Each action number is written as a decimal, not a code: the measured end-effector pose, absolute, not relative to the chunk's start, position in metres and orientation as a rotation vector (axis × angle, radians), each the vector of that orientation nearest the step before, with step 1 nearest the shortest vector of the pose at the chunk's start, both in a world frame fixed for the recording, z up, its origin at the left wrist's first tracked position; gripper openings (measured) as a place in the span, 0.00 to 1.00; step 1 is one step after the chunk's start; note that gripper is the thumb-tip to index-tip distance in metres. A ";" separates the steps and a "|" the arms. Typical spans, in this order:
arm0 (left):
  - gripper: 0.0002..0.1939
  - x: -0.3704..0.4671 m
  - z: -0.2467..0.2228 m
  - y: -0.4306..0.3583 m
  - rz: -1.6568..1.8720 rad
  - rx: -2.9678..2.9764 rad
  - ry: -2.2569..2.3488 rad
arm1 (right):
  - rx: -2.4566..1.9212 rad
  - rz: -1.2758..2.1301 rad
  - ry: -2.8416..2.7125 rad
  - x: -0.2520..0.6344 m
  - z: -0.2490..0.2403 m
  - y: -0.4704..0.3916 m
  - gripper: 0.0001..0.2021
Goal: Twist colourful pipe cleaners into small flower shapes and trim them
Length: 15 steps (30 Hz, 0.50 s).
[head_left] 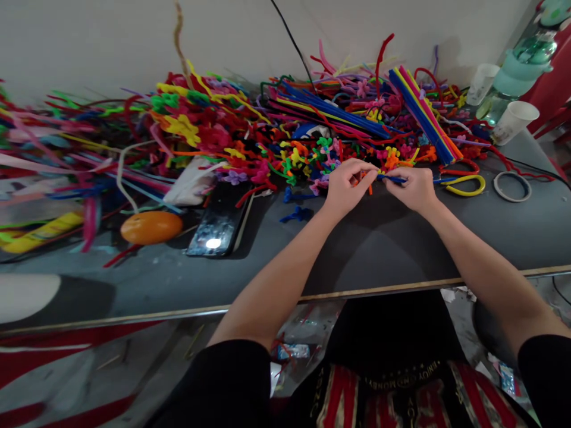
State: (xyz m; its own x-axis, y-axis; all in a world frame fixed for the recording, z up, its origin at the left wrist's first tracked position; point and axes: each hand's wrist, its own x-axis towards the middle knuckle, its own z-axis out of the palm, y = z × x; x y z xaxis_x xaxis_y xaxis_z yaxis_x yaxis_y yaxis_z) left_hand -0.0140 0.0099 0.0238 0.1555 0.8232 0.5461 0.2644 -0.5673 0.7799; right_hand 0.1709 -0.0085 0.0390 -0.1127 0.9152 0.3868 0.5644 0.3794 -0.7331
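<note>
My left hand and my right hand meet above the dark table, just in front of a heap of coloured pipe cleaners. Both hands pinch a blue pipe cleaner that spans the gap between the fingertips. Something small and yellow shows at my left fingertips, and an orange strand hangs below them. Nearest my left hand, small blue twisted pieces lie on the tabletop. To the right of my right hand are yellow-handled scissors, partly hidden behind it.
A phone and an orange oval object lie left. A grey ring, paper cups and a greenish bottle stand or lie right. Straight pipe cleaners rest on the heap. A wall rises behind.
</note>
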 end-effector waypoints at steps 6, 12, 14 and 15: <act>0.19 -0.010 0.018 0.012 1.310 1.781 0.994 | -1.285 0.954 -1.631 0.171 0.042 0.001 0.09; 0.20 -0.002 0.011 0.014 1.073 1.266 0.950 | -1.253 1.189 -1.416 0.168 0.041 0.002 0.12; 0.20 -0.002 0.010 0.014 1.054 1.202 0.943 | -1.259 1.203 -1.384 0.167 0.040 0.002 0.12; 0.20 -0.002 0.009 0.014 1.050 1.186 0.937 | -1.257 1.206 -1.371 0.167 0.040 0.002 0.12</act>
State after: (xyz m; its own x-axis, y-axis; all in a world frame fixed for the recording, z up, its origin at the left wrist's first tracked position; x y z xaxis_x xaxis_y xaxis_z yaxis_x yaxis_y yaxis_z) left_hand -0.0016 0.0136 0.0090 0.2598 0.9653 -0.0251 -0.1343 0.0619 0.9890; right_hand 0.1673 0.0018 0.0396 -0.0867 0.9962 -0.0001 0.1277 0.0110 -0.9918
